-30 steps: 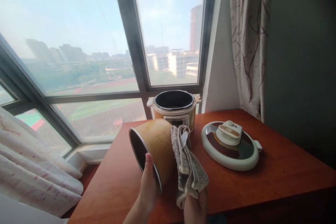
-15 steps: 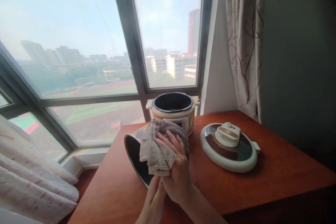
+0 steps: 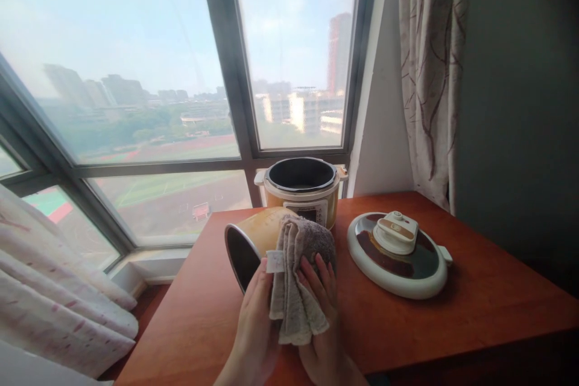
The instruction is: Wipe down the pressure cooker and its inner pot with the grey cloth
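Note:
A cooker's inner pot (image 3: pixel 270 220), gold outside and dark inside, is tipped on its side with its mouth facing left. My left hand (image 3: pixel 257 313) grips it near the lower rim, the fingertips partly hidden by the cloth. Over the pot's outer wall drapes a folded grey-beige towel (image 3: pixel 294 277) with a white tag. My right hand (image 3: pixel 319 301) holds the towel against the pot, fingers spread over the cloth. Whether the pot touches the table is hidden by my hands and the towel.
Behind the pot stands the electric pressure cooker body (image 3: pixel 301 196), lidless. Its round lid (image 3: pixel 398 256) lies on the right of the reddish-brown wooden table (image 3: pixel 181 325). Windows (image 3: pixel 289 54) rise behind the table, with curtains (image 3: pixel 429 84) at either side.
The pot has turned, showing more of its gold outside. The towel and my right hand have shifted down and right. My left hand has come up along the rim.

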A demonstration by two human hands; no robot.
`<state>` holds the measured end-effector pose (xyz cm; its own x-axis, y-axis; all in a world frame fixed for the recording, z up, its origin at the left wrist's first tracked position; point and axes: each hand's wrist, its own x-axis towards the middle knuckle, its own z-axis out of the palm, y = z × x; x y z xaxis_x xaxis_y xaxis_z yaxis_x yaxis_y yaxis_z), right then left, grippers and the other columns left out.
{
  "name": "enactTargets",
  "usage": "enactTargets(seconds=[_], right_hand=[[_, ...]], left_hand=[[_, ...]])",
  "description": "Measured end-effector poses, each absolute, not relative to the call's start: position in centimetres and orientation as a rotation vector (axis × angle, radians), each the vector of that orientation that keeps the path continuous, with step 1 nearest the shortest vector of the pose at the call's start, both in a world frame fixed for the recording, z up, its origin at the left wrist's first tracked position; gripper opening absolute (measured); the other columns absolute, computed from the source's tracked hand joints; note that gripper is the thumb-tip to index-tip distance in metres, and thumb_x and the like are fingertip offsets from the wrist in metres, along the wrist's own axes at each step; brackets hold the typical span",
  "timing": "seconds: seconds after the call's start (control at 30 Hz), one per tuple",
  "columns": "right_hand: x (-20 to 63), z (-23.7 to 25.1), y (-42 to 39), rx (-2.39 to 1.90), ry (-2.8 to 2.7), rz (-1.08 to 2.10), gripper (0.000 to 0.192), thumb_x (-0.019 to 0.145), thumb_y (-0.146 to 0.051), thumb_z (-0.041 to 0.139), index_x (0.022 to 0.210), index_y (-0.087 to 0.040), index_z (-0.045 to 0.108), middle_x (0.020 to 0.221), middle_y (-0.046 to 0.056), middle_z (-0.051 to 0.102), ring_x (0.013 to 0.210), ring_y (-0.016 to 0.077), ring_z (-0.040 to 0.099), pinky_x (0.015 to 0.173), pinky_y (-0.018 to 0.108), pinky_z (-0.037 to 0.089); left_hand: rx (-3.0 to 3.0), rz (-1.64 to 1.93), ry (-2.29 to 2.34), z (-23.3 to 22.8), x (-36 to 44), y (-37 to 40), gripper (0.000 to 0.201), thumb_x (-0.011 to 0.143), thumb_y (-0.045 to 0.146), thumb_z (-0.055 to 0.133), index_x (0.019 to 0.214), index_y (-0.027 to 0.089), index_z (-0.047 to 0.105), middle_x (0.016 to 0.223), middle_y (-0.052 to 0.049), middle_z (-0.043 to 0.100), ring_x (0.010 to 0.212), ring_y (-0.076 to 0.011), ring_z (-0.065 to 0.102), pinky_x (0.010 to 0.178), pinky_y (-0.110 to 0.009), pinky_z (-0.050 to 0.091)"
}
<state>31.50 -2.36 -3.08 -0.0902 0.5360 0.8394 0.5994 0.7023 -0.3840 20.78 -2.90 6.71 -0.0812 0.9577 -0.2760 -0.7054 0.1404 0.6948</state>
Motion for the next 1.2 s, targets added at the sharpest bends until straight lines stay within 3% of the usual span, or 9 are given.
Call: enactTargets(seconds=[0.17, 0.3, 0.43, 0.57, 0.7, 0.9, 1.03, 1.2], right_hand=[[30.5, -6.4, -2.8, -0.913, -1.548, -0.147, 0.056, 0.099, -0.031, 0.048, 0.155, -0.028, 0.040, 0.145, 0.012, 0.061, 0.151, 0.0349, 0.035, 0.109, 0.068, 0.044], [30.5, -6.2, -3.4, -0.895, -1.549, -0.060, 0.053, 0.101, -0.030, 0.046, 0.154, -0.026, 0.043, 0.145, 0.012, 0.061, 0.150, 0.0327, 0.037, 0.112, 0.064, 0.044], [30.2, -3.8, -3.8, -0.918, -1.381, 0.233, 0.051, 0.103, -0.031, 0.041, 0.153, -0.024, 0.044, 0.147, 0.013, 0.058, 0.145, 0.0311, 0.046, 0.114, 0.059, 0.044], [30.1, -0.1, -2.9, -0.985, -1.164, 0.508, 0.046, 0.103, -0.030, 0.046, 0.148, -0.026, 0.053, 0.134, 0.011, 0.068, 0.130, 0.0271, 0.061, 0.109, 0.048, 0.051], [30.5, 3.3, -1.3, -0.937, -1.138, 0.597, 0.042, 0.099, -0.033, 0.053, 0.139, -0.025, 0.063, 0.124, 0.010, 0.074, 0.120, 0.0274, 0.067, 0.102, 0.044, 0.055], [30.9, 4.6, -0.2, -0.831, -1.517, 0.561, 0.048, 0.094, -0.023, 0.055, 0.141, -0.028, 0.062, 0.131, 0.006, 0.071, 0.135, 0.0255, 0.056, 0.115, 0.046, 0.044], [31.3, 3.0, 0.0, -0.826, -1.671, 0.424, 0.050, 0.094, -0.026, 0.055, 0.144, -0.030, 0.059, 0.140, 0.005, 0.066, 0.143, 0.0254, 0.048, 0.122, 0.048, 0.034], [31.2, 1.0, -0.5, -0.884, -1.667, 0.343, 0.046, 0.098, -0.035, 0.052, 0.144, -0.031, 0.058, 0.142, 0.005, 0.064, 0.148, 0.0285, 0.040, 0.125, 0.056, 0.024]], left_hand=[[0.252, 1.474, 0.713, 10.8, 20.8, -1.0, 0.051, 0.102, 0.034, 0.052, 0.149, 0.014, 0.050, 0.125, -0.015, 0.074, 0.116, -0.0295, 0.071, 0.108, -0.043, 0.053], [0.218, 1.523, 0.682, 11.1, 20.4, 0.0, 0.051, 0.104, 0.032, 0.048, 0.152, 0.015, 0.047, 0.123, -0.014, 0.075, 0.117, -0.0292, 0.071, 0.112, -0.044, 0.050], [0.334, 1.440, 0.615, 8.8, 20.2, 0.0, 0.053, 0.099, 0.040, 0.057, 0.146, 0.016, 0.055, 0.128, -0.013, 0.073, 0.127, -0.0311, 0.065, 0.117, -0.045, 0.044], [0.527, 1.410, 0.716, 4.5, 19.7, -1.2, 0.053, 0.089, 0.049, 0.071, 0.132, 0.018, 0.067, 0.131, -0.013, 0.072, 0.136, -0.0330, 0.056, 0.120, -0.045, 0.039], [0.843, 1.339, 0.943, 0.3, 19.6, -3.3, 0.051, 0.075, 0.049, 0.085, 0.117, 0.021, 0.076, 0.131, -0.011, 0.072, 0.142, -0.0347, 0.049, 0.125, -0.045, 0.029], [0.950, 1.447, 1.144, -2.0, 20.4, -4.3, 0.048, 0.075, 0.057, 0.080, 0.107, 0.021, 0.079, 0.132, -0.011, 0.071, 0.143, -0.0373, 0.046, 0.127, -0.045, 0.021], [0.918, 1.408, 1.087, -1.9, 19.6, -3.3, 0.049, 0.072, 0.057, 0.083, 0.102, 0.019, 0.079, 0.125, -0.012, 0.074, 0.139, -0.0385, 0.050, 0.124, -0.048, 0.027], [0.658, 1.467, 0.921, 1.1, 19.8, -3.0, 0.045, 0.071, 0.047, 0.088, 0.105, 0.019, 0.078, 0.115, -0.011, 0.077, 0.132, -0.0348, 0.058, 0.116, -0.044, 0.042]])
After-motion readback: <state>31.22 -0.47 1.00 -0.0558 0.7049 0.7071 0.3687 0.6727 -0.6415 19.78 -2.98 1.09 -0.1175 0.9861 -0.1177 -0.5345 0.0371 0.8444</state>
